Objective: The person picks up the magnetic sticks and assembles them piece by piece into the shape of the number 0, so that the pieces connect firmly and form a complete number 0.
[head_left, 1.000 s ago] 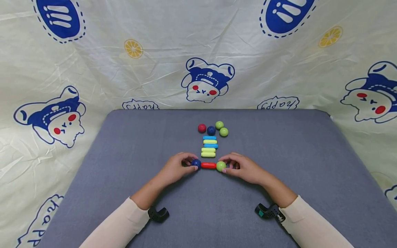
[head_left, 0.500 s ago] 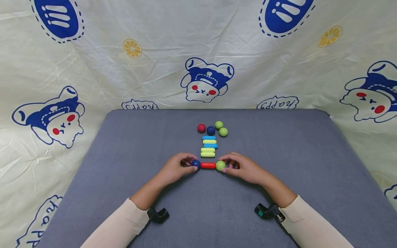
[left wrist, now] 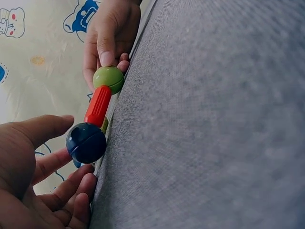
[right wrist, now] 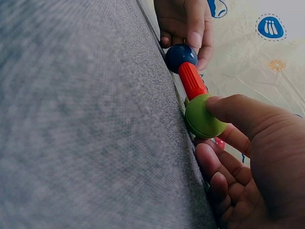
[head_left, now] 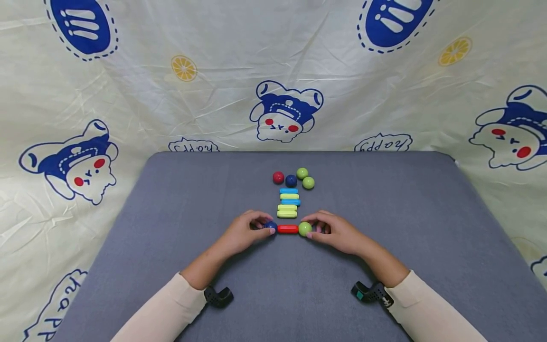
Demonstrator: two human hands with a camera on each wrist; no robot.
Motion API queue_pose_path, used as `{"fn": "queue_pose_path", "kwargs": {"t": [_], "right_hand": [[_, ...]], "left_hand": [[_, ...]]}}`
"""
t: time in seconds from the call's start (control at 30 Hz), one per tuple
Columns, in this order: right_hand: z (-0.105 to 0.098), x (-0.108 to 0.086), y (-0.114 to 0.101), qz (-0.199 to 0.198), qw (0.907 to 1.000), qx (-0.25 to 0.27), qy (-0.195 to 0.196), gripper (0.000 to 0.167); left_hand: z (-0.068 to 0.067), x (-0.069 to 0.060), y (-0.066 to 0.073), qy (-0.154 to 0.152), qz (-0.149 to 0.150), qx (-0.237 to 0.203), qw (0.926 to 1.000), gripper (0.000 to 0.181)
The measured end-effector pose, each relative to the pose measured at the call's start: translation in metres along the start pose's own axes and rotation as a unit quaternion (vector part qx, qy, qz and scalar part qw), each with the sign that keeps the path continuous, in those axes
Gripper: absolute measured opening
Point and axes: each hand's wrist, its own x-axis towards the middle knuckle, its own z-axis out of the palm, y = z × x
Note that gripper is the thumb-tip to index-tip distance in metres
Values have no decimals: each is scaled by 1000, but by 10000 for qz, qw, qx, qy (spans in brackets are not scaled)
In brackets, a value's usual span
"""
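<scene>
A red rod [head_left: 288, 229] lies on the table between a dark blue ball [head_left: 271, 227] at its left end and a green ball [head_left: 305, 229] at its right end, both touching it. The left hand [head_left: 245, 233] holds the blue ball between thumb and fingers. The right hand [head_left: 335, 232] pinches the green ball. In the left wrist view, the thumb tip stands slightly off the blue ball [left wrist: 86, 142], with a finger behind it. The right wrist view has the thumb on the green ball [right wrist: 205, 116].
Beyond the red rod lies a column of yellow-green rods [head_left: 287, 214] and blue rods [head_left: 290, 202]. Farther back sit a red ball [head_left: 278, 177], another blue ball [head_left: 291, 181] and two green balls [head_left: 308, 183]. A printed cloth [head_left: 222, 104] hangs behind the grey table [head_left: 171, 209].
</scene>
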Motion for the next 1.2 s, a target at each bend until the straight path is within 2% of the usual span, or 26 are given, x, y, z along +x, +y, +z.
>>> {"fn": "queue_pose_path", "kwargs": {"t": [0.2, 0.4, 0.77, 1.2], "right_hand": [[1, 0, 2, -174, 9998, 22, 52, 34], [1, 0, 3, -223, 9997, 48, 56, 34], [0, 0, 4, -191, 9998, 95, 14, 34], [1, 0, 2, -102, 9998, 165, -11, 35]], "left_hand": [[3, 9, 1, 206, 131, 99, 9997, 28], [7, 21, 8, 267, 191, 120, 9994, 24], [9, 39, 16, 78, 311, 758, 9966, 23], [14, 45, 18, -31, 365, 946, 9948, 15]]}}
